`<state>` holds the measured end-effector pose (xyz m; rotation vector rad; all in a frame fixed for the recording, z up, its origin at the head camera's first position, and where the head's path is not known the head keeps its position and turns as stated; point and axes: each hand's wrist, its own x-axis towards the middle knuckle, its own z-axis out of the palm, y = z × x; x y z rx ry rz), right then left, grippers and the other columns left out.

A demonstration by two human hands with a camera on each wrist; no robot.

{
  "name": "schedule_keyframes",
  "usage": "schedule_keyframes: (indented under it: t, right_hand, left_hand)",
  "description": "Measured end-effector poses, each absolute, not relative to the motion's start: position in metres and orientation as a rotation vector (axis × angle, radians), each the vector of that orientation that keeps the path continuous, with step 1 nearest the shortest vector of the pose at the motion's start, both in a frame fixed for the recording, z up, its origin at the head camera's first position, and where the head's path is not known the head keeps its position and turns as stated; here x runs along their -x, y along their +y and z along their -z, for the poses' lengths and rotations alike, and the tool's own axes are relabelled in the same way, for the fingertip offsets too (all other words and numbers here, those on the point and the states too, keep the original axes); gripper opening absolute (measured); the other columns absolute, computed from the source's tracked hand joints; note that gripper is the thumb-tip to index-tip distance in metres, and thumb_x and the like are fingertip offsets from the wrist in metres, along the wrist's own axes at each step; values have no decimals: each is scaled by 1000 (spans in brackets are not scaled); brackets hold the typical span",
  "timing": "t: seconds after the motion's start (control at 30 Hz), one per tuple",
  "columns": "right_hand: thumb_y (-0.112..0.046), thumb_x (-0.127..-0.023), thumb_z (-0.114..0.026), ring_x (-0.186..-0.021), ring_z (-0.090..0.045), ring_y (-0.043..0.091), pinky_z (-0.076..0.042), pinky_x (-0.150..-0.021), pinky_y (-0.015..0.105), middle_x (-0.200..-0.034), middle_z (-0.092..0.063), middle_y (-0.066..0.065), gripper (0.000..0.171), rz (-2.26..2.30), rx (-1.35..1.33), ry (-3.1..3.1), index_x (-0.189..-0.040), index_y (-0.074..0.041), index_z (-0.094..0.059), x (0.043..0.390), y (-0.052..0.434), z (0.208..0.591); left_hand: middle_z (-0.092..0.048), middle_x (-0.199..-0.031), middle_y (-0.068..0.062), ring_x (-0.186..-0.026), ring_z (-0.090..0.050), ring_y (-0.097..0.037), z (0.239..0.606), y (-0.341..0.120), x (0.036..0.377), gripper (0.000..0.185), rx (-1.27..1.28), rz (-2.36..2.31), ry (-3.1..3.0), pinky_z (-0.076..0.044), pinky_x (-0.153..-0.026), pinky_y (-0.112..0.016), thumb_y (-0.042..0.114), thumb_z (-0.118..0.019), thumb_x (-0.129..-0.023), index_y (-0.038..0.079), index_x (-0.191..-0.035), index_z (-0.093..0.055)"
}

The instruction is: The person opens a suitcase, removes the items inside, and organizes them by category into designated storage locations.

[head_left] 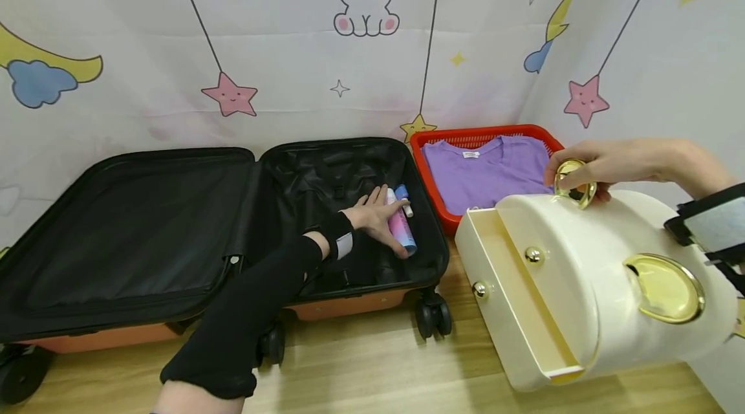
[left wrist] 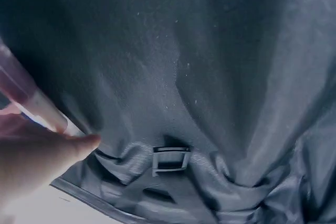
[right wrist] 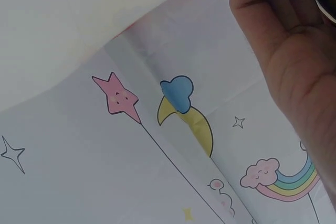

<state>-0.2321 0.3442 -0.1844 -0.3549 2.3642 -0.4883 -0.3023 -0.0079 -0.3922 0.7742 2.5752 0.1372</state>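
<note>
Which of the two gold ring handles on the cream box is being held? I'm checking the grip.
The far one, near the red basket: the right hand grips it. The nearer handle is untouched.

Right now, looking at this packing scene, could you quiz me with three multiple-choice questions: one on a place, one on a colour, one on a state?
1. Where does the pink and blue bottle lie?
A in the red basket
B in the suitcase
C on the floor

2. What colour is the shirt in the basket?
A purple
B green
C white

3. How is the cream box's drawer?
A pulled open
B closed
C removed

Answers:
1 B, the left hand holds it inside the open suitcase.
2 A, plainly purple.
3 A, it juts out, showing nothing inside.
</note>
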Motion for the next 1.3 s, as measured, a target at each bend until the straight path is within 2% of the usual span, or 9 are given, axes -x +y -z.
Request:
schedule_keyframes:
  t: [0.1, 0.2, 0.37, 0.5, 0.63, 0.77, 0.97, 1.1, 1.3]
  right_hand:
    - [-21, -103, -52, -69, -60, 15, -51, -69, 27, -95, -54, 4, 27, 495, 350, 2356, -126, -7, -54, 232, 345, 184]
    - [-20, -103, -52, -70, -60, 15, -51, -68, 28, -95, -54, 5, 26, 511, 355, 2349, -125, -7, -55, 233, 344, 184]
    - [-20, -103, -52, -70, -60, 16, -51, -69, 28, -95, -54, 4, 26, 508, 360, 2345, -125, -7, -55, 234, 344, 185]
    - [-20, -104, -51, -69, -60, 16, -50, -69, 28, -93, -54, 4, 25, 499, 367, 2348, -125, -7, -55, 233, 345, 185]
    - [-20, -103, -51, -67, -59, 15, -50, -69, 28, -91, -54, 4, 25, 501, 368, 2346, -125, -7, -55, 233, 344, 185]
    - [-19, -103, -51, -67, -59, 15, -51, -68, 28, -90, -54, 4, 25, 507, 373, 2347, -124, -6, -55, 233, 344, 184]
    - [-19, -103, -51, -68, -59, 14, -50, -67, 27, -89, -54, 3, 25, 501, 377, 2361, -125, -7, -55, 233, 344, 184]
    - [-19, -103, -51, -68, -59, 14, -50, -67, 27, -89, -54, 3, 25, 499, 375, 2358, -125, -7, -55, 233, 343, 186]
    - [-15, -101, -52, -69, -59, 14, -51, -64, 27, -87, -53, 3, 26, 524, 366, 2337, -125, -5, -55, 236, 344, 186]
  left_hand:
    - [-16, -168, -14, -157, -13, -33, 394, -7, 295, 104, -1068, 62, 2650, -8, -128, -53, 73, -74, -72, 27, -156, -35]
    - [-46, -152, -5, -144, -40, -26, 397, -5, 290, 84, -1404, 340, 2713, -24, -124, -48, 74, -68, -77, 24, -142, -54]
    - [-63, -132, 3, -123, -54, -20, 399, 1, 286, 53, -1736, 540, 2637, -42, -105, -38, 60, -62, -90, 26, -130, -64]
    - [-64, -134, 7, -126, -51, -20, 395, 5, 284, 47, -1765, 688, 2578, -41, -103, -36, 57, -54, -96, 30, -134, -62]
    - [-58, -141, 8, -129, -46, -22, 392, 10, 278, 50, -1713, 856, 2571, -39, -105, -35, 64, -51, -95, 38, -136, -60]
    - [-50, -144, 2, -120, -55, -22, 394, 16, 269, 54, -1577, 909, 2661, -50, -94, -33, 71, -53, -90, 40, -133, -62]
    - [-57, -119, -2, -81, -67, -14, 398, 23, 254, 42, -1473, 845, 2909, -56, -62, -29, 58, -69, -84, 31, -116, -73]
    - [-57, -115, -6, -75, -66, -14, 398, 22, 247, 32, -1348, 617, 3041, -57, -56, -28, 48, -72, -85, 25, -107, -77]
    - [-49, -125, -19, -74, -67, -27, 384, 15, 254, 30, -942, -77, 3055, -59, -58, -40, 36, -63, -96, 10, -105, -74]
